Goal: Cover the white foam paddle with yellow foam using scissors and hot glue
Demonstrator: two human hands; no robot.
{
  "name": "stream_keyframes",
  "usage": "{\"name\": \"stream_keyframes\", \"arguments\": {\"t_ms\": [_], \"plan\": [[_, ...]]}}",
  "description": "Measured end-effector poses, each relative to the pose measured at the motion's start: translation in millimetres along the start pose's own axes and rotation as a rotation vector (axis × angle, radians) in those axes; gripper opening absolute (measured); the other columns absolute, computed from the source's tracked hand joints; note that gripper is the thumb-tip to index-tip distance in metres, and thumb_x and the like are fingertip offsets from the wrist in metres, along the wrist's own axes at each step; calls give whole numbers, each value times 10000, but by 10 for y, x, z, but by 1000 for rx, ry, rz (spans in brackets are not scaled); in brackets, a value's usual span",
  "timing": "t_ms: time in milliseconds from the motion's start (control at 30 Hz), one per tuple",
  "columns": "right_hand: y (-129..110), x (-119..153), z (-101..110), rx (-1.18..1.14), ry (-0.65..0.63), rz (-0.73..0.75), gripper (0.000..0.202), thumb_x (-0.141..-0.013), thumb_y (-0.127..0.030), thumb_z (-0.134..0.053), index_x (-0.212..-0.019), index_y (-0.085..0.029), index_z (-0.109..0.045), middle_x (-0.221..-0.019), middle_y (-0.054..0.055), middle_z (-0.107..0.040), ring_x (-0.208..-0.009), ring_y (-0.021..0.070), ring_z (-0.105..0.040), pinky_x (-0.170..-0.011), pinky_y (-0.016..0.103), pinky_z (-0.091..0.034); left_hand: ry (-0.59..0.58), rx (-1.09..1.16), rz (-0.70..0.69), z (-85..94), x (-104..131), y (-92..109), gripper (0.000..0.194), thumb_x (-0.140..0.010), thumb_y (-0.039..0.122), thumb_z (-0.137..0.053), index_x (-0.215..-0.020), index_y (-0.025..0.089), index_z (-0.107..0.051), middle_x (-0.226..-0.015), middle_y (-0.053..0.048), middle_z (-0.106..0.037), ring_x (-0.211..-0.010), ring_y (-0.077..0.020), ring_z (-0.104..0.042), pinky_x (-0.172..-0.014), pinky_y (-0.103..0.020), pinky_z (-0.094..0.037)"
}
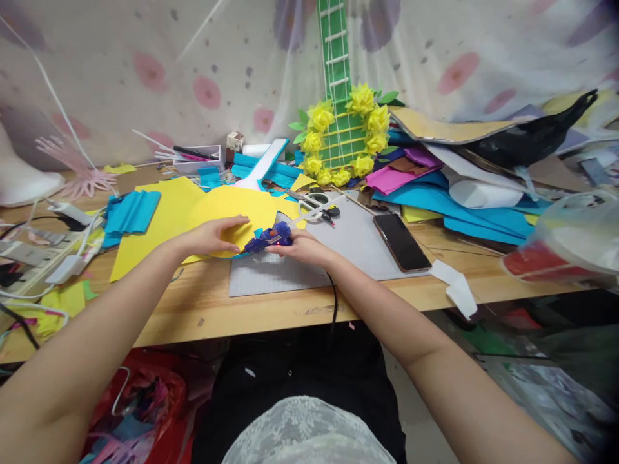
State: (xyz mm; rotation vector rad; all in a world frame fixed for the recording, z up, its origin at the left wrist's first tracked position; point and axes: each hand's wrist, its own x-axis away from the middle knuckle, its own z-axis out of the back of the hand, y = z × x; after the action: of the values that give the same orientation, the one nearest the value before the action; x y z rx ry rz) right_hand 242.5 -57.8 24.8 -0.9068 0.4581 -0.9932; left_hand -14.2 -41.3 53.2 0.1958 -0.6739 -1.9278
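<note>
White lace (309,433) fronts the view relayed to me from afar, where my right hand (308,250) grips a blue glue gun (271,238) crosswise, nozzle end toward my left hand (209,237), seemingly to bring it near the edge of the yellow paper (227,206). My left hand is open, thumb and fingers apart, likely to steady the paper. Scissors (316,208) lie just beyond the right hand, apparently within reach.

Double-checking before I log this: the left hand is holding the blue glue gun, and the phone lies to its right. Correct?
Wrong hand: the head view shows the right hand holding the blue glue gun, not the left hand. The phone does lie to its right.
</note>
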Motion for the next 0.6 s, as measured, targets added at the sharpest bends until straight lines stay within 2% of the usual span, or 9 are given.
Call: {"name": "stream_keyframes", "arguments": {"t_ms": [133,467,600], "plan": [[13,17,27,10,17,9,420,-698,-573,-622,-821,-175,-675,-753,26,-639,-749,161,-575,-684,275,-430,-4,-6,0,-5,-1,-1,945,-583,647,-641,-1392,209,-421,-1471,-52,-376,-1363,-279,-311,-1126,-359,-234],[126,45,123,22,43,0,421,-706,-574,-616,-804,-169,-675,-699,21,-621,-689,152,-552,-641,266,-421,-18,-25,-3,1,13,21,907,-613,615,-631,-1400,227,-404,-1484,-54,-347,-1379,-253,-285,-1138,-378,-203],[190,45,155,-12,59,13,450,-700,-579,-622,-873,-169,-683,-737,23,-634,-707,153,-559,-653,260,-421,-25,-29,0,4,20,35,896,-618,614,-631,-1397,231,-408,-1486,-59,-341,-1378,-261,-286,-1136,-393,-205]]}}
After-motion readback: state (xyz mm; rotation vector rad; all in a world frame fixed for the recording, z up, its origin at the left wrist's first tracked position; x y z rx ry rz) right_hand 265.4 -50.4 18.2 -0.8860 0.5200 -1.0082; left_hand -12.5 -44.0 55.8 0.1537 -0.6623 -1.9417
